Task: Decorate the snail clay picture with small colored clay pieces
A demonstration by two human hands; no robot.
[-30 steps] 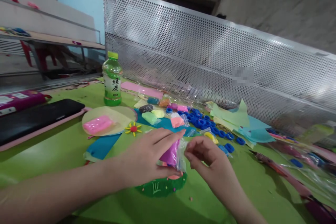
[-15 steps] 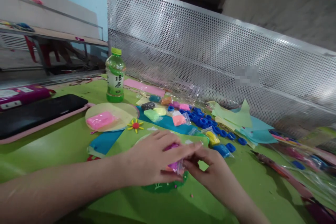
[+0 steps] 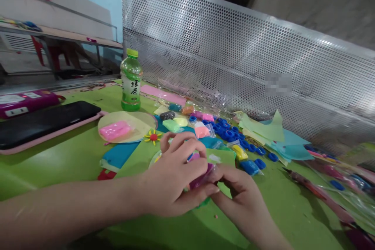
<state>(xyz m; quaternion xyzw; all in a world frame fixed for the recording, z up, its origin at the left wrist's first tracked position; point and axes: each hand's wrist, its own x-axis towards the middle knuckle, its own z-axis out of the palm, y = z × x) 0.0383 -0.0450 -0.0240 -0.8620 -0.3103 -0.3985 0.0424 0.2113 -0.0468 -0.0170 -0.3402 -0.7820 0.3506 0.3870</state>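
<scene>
A small clear packet of purple modelling clay (image 3: pixel 201 177) is held between my two hands over the green table. My left hand (image 3: pixel 178 175) has its fingers curled over the packet from the left. The thumb and fingertips of my right hand (image 3: pixel 234 189) pinch its clear right edge. Under my hands lies a round craft piece, mostly hidden, with a green edge. A yellow-petalled clay flower (image 3: pixel 153 137) with a red middle lies just beyond my left hand.
A green tea bottle (image 3: pixel 131 82) stands at the back left. Nearby lie a phone (image 3: pixel 49 123), a power strip (image 3: pixel 26 103), and a pink clay packet (image 3: pixel 115 131) on a round yellow card. Blue rings (image 3: pixel 227 133), paper scraps (image 3: pixel 263 129) and a pointed tool (image 3: pixel 316 195) lie rightward. A perforated metal panel (image 3: pixel 234 54) stands behind.
My left fingers have bent from lying stretched across the packet to curling over it. More of the purple packet now shows between my hands. The view has shifted slightly.
</scene>
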